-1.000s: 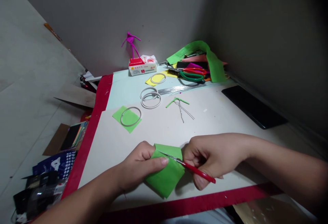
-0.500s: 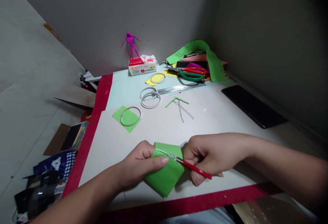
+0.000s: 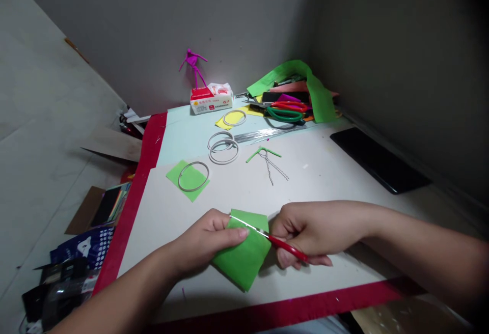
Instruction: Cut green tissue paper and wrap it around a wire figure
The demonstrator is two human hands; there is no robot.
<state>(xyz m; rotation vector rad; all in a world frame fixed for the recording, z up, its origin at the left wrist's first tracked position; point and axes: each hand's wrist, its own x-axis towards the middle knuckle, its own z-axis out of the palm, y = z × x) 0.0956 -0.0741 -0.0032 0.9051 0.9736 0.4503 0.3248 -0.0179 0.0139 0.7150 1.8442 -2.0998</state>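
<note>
A folded piece of green paper is pinched between the thumb and fingers of my left hand, near the front of the table. My right hand grips red-handled scissors. Their blades lie across the upper part of the green paper, with the tips close to my left fingers. Beyond my hands lies a small figure of twisted wire with green paper wrapped on its arms. A grey ring rests on a green paper square at the left.
Several rings and thin wires lie mid-table. A pink figure stands over a small box at the back. Green-handled scissors and paper pieces are piled behind. A black phone lies at the right.
The scissors' handle and my right hand have shifted slightly left and up, with the blades now looking closer together. The green paper has moved slightly left.
</note>
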